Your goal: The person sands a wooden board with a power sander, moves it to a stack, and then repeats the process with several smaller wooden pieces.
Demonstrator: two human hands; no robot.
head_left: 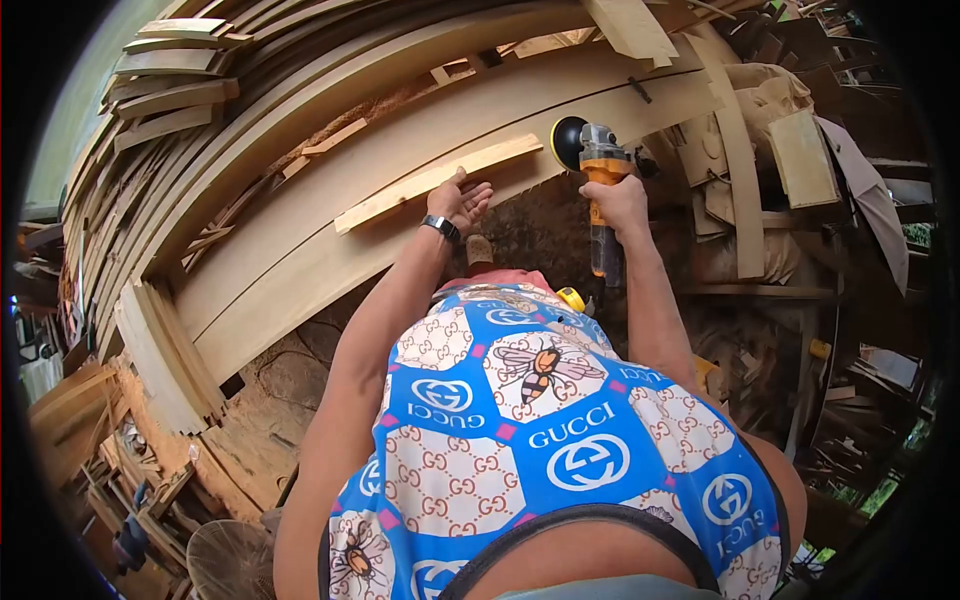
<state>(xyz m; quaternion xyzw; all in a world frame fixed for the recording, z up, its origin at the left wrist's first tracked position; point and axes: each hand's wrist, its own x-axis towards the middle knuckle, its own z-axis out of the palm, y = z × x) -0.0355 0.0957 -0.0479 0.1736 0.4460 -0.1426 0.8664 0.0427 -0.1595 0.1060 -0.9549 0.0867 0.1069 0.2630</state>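
My right hand point(620, 205) is wrapped round the body of an orange and grey angle grinder point(605, 160). A round backing pad point(568, 143), dark with a yellow rim, faces left on its head, close to the end of a narrow wooden strip point(400, 197). That pale strip lies at a slant on the wide planks point(290, 245). My left hand point(460, 203), with a dark watch on its wrist, is at the strip's near edge, palm turned up. Its fingers are apart and loosely bent, the thumb overlapping the wood.
Long boards are stacked at the far left point(165, 90). Upright board ends point(170, 350) stand at the planks' left end. A curved board point(740, 170) and filled sacks point(765, 95) are on the right. A small dark tool point(640, 90) lies on the planks. A mesh fan guard point(230, 560) stands lower left.
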